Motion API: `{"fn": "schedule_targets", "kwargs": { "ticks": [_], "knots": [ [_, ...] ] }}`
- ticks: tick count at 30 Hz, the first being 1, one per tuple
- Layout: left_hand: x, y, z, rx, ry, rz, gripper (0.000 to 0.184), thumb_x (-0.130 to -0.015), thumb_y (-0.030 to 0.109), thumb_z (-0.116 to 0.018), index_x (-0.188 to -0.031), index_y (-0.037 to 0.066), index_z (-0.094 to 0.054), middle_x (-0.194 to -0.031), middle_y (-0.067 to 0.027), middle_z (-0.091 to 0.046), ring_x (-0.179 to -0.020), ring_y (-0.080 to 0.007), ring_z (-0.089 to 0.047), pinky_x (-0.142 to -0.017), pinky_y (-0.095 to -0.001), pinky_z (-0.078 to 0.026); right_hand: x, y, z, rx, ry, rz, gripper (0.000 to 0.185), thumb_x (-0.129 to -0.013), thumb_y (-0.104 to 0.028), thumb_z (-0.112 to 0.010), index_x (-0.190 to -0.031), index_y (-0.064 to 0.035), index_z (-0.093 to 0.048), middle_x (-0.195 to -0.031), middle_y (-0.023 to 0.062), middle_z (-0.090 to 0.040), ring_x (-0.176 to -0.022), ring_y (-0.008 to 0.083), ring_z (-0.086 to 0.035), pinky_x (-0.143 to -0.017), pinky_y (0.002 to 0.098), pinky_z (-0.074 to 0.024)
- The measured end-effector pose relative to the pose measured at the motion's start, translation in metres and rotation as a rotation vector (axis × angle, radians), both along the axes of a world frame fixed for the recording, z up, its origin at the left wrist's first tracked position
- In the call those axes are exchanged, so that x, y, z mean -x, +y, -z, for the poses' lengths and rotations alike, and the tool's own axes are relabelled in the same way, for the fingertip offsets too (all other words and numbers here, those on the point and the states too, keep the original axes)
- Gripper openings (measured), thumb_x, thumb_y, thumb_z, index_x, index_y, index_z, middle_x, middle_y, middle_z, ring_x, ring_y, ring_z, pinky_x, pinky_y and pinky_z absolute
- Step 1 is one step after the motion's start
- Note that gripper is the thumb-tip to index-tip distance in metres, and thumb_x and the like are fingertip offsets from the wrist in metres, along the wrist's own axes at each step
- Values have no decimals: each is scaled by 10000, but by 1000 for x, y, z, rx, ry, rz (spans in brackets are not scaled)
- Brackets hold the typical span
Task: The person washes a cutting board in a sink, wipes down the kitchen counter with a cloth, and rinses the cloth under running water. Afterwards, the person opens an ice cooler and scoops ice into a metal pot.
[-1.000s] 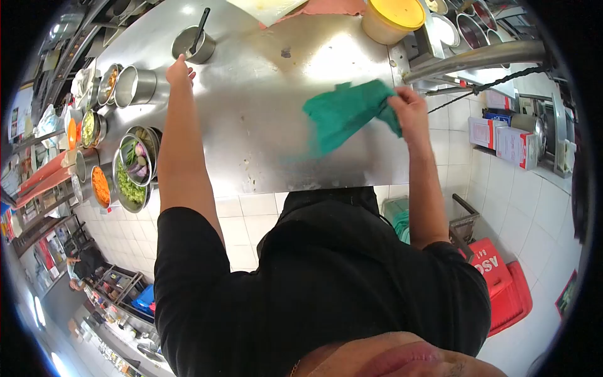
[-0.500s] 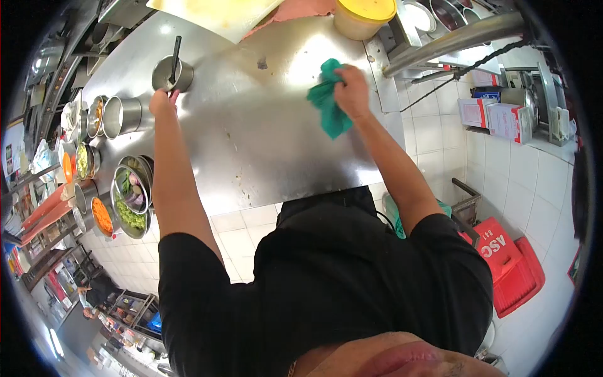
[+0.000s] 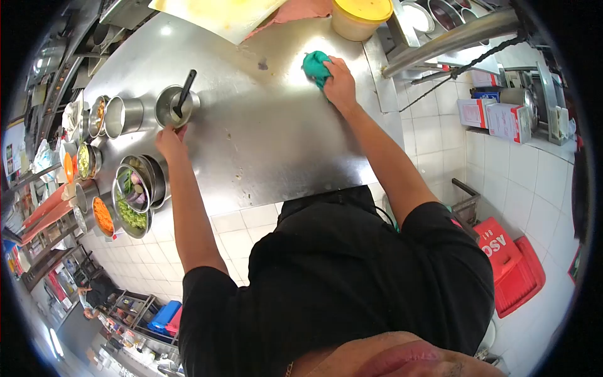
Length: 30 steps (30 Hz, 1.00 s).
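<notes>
My left hand (image 3: 172, 141) is closed on the near rim of a metal pot (image 3: 166, 108), its fingertips partly hidden. A black-handled utensil (image 3: 185, 92) leans inside that pot. On the right, my right hand (image 3: 340, 81) grips a bunched green cloth (image 3: 316, 68) against the steel table (image 3: 270, 138). Small dark and pale bits dot the steel between my arms.
Bowls of chopped greens (image 3: 130, 217) and shredded orange food (image 3: 102, 215) stand left, beside another metal pot (image 3: 124, 117). A yellow-lidded tub (image 3: 361, 17) and white board (image 3: 220, 16) lie at the far side. A metal pipe (image 3: 452, 43) crosses the right.
The green cloth has moved away from me and is now bunched up instead of spread. My left hand has drawn the pot nearer to me, and its utensil has tilted to the right.
</notes>
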<state>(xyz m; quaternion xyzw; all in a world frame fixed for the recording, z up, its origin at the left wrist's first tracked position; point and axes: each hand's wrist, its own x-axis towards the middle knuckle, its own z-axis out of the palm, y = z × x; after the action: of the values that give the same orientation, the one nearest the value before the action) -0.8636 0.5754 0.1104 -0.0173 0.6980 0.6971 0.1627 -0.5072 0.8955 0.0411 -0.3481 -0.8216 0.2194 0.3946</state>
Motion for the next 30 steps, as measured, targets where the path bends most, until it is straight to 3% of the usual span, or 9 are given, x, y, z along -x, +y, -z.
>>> {"fn": "schedule_targets", "kwargs": {
  "ticks": [3,8,11,12,16,18,21,23,30],
  "knots": [
    [-35,-7,-30,3,-6,-73,84,-869,-28,-532,-909,-97,-504,-903,-202,-600,-751,-309,-664,-678,-408,-624,-1,15,-17,89,209,33,380,-744,-38,-511,-1097,14,-640,-1120,204,-618,-1083,385,-555,-957,455,-450],
    [-68,-20,-41,-44,5,-55,84,-870,-20,-557,-812,-8,-498,-816,-126,-583,-681,-242,-632,-661,-409,-617,14,27,-27,-241,-345,141,332,-745,-58,-536,-1051,37,-621,-1193,202,-577,-1124,356,-523,-990,431,-415],
    [-87,-25,-44,-61,-32,-32,99,-874,-19,-552,-796,11,-498,-785,-97,-568,-671,-207,-608,-668,-409,-616,38,1,-14,-91,-314,-146,351,-759,-36,-551,-1095,12,-640,-1239,186,-571,-1186,317,-510,-1029,382,-403],
    [-95,-26,-46,-57,-50,-36,98,-874,-21,-551,-798,11,-499,-785,-96,-569,-675,-205,-608,-668,-410,-617,41,-9,-9,-26,-127,-245,329,-781,-21,-525,-1083,-9,-654,-1210,175,-605,-1137,319,-561,-989,375,-443],
    [-113,-28,-54,-51,-81,-56,111,-880,-20,-546,-787,12,-494,-782,-96,-574,-688,-194,-609,-678,-393,-617,70,25,-10,234,135,-118,350,-780,-33,-467,-1071,-29,-663,-1081,208,-663,-1000,384,-626,-909,430,-492],
    [-127,-37,-55,-43,-98,-63,111,-881,-9,-548,-786,13,-494,-783,-97,-576,-686,-190,-608,-676,-383,-617,86,68,-14,139,88,-104,330,-828,-121,-508,-1100,-16,-662,-1081,209,-659,-1020,356,-629,-915,422,-489],
    [-137,-53,-49,-28,-109,-54,110,-881,-6,-548,-785,14,-497,-786,-96,-578,-683,-190,-608,-671,-379,-617,121,66,-5,-306,-145,-102,373,-830,-173,-556,-1163,-21,-631,-1223,210,-591,-1142,376,-552,-980,448,-435],
    [-147,-56,-53,-22,-97,-91,121,-882,-9,-544,-775,20,-495,-786,-99,-582,-671,-185,-608,-666,-373,-617,148,35,-4,-261,-379,-150,430,-823,-187,-589,-1227,-40,-586,-1336,202,-508,-1231,387,-472,-1040,451,-378],
    [-164,-73,-64,-36,-101,-104,88,-887,-12,-536,-816,18,-495,-803,-101,-598,-697,-188,-629,-668,-369,-617,152,-135,22,-110,-154,-886,440,-752,-48,-595,-1186,-106,-632,-1367,138,-518,-1268,302,-481,-1034,408,-422]
  ]
}}
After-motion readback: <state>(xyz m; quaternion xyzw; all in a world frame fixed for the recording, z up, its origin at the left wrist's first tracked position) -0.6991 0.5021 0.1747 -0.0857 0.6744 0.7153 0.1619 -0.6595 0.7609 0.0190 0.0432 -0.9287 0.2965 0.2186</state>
